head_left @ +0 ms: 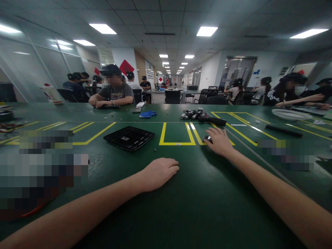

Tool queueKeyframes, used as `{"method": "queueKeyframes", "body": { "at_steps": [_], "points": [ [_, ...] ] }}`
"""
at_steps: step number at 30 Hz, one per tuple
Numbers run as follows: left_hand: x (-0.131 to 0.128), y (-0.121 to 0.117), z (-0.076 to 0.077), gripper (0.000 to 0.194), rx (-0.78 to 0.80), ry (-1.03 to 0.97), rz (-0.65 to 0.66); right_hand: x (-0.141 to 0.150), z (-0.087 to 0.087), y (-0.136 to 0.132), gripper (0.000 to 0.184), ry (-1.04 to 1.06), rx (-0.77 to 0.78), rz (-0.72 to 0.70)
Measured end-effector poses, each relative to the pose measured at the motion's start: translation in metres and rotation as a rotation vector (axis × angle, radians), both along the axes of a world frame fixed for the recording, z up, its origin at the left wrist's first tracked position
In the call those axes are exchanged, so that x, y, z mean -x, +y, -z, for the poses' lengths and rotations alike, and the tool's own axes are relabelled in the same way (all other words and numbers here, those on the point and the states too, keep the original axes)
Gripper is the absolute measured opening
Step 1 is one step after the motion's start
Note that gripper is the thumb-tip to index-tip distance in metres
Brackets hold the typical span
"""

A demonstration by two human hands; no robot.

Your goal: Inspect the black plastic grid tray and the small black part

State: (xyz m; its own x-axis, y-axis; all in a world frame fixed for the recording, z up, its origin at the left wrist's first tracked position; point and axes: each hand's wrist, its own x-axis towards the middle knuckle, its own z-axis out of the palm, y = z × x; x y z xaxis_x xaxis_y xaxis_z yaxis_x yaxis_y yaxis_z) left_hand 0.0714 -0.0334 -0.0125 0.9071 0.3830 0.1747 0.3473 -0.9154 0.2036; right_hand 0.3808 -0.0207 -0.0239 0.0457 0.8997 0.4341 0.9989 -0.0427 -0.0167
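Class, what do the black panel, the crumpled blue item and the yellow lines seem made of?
Black panel: probably moulded plastic, semi-gloss, with a gridded, raised-edge face.
Blue item: perhaps fabric or rubber, fairly matt, softly creased.
Yellow lines: likely smooth tape, possibly paint; even-width strips, glossy where light catches.

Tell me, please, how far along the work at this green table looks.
Nothing looks clearly finished: the black panel lies flat, untouched. In work, the right hand is at a small dark object, though its grip is unclear; the left hand rests on the green table. Possibly left are the panel and the cable bundle farther back, which neither hand touches; this view cannot settle it.
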Motion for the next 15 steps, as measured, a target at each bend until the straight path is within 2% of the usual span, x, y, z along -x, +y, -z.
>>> {"method": "queueKeyframes", "body": {
  "at_steps": [2, 5, 11, 13, 15],
  "points": [
    [-0.002, -0.007, -0.003, 0.029, -0.005, 0.010, 0.000, -0.015, 0.009, 0.003, 0.047, 0.014, 0.092, 0.054],
    [-0.002, -0.003, -0.005, 0.028, -0.057, 0.000, -0.105, -0.022, 0.018, 0.004, 0.048, 0.053, 0.163, 0.060],
    [0.004, 0.033, -0.006, 0.030, -0.278, 0.042, -0.529, -0.017, 0.017, 0.002, 0.044, 0.064, 0.136, 0.039],
    [0.008, 0.045, -0.004, 0.027, -0.261, 0.081, -0.643, -0.018, 0.017, 0.002, 0.044, 0.066, 0.128, 0.034],
    [0.011, 0.053, -0.001, 0.021, -0.178, 0.093, -0.663, -0.019, 0.018, 0.002, 0.044, 0.066, 0.130, 0.031]
  ]
}}
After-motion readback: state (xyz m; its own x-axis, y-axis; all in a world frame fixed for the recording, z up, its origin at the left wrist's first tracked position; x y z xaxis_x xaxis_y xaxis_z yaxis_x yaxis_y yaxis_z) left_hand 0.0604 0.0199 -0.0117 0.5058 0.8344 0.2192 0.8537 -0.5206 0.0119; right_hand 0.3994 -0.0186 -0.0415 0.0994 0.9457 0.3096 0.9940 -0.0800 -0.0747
